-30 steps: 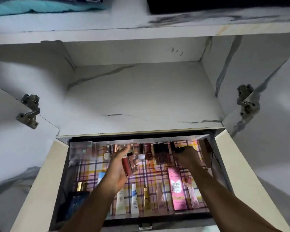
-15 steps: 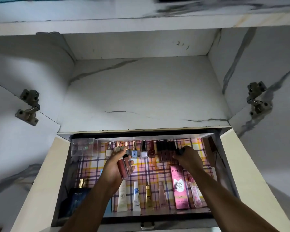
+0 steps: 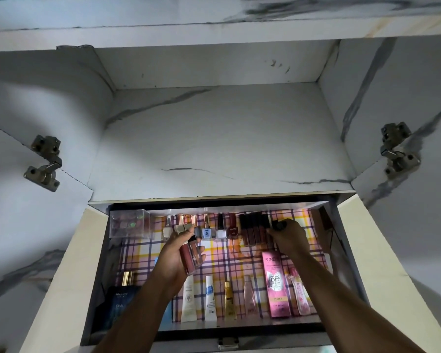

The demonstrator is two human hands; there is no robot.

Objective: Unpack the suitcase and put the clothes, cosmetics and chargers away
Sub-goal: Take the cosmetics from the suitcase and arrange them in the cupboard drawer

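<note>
An open drawer (image 3: 341, 250) lined with plaid paper holds cosmetics. My left hand (image 3: 175, 256) grips several lip gloss tubes (image 3: 190, 254) above the drawer's middle. My right hand (image 3: 289, 236) holds a small dark tube (image 3: 278, 225) at the right end of a row of dark lipsticks (image 3: 252, 229) along the back. Nail polish bottles (image 3: 220, 229) stand in the back row. A pink BB cream box (image 3: 275, 284) and several tubes (image 3: 210, 298) lie along the front.
A clear plastic box (image 3: 130, 224) sits at the drawer's back left, a dark blue perfume box (image 3: 121, 304) at the front left. Above the drawer is a marble-patterned shelf (image 3: 214, 143) between two open cabinet doors with hinges (image 3: 45, 163).
The view has shifted slightly. My right hand has stayed at the end of the lipstick row with the dark tube. My left hand still holds the gloss tubes.
</note>
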